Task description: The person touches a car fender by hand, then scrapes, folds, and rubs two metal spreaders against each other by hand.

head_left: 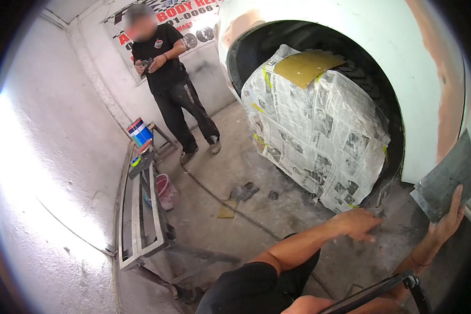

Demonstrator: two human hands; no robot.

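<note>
My right hand (pixel 447 220) grips a dark grey sheet that looks like sandpaper (pixel 444 175), close to the car's white body panel (pixel 424 63). A paler layer shows along the sheet's lower left edge. My left hand (pixel 358 224) is empty, its fingers apart and loosely bent, just below the newspaper-covered wheel (pixel 319 136). Yellow-green tape holds the newspaper at several spots. On top of the wheel, inside the arch, lies a tan sheet (pixel 306 67). Brownish patches (pixel 450 99) mark the panel beside the arch.
A person in black (pixel 165 68) stands by the back wall with a dark object in their hands. A metal frame bench (pixel 140 214) stands along the left wall, with a blue can (pixel 139 132) and pink bucket (pixel 166 191) nearby. Sandpaper pieces (pixel 227 208) and a hose-like line (pixel 235 215) lie on the floor.
</note>
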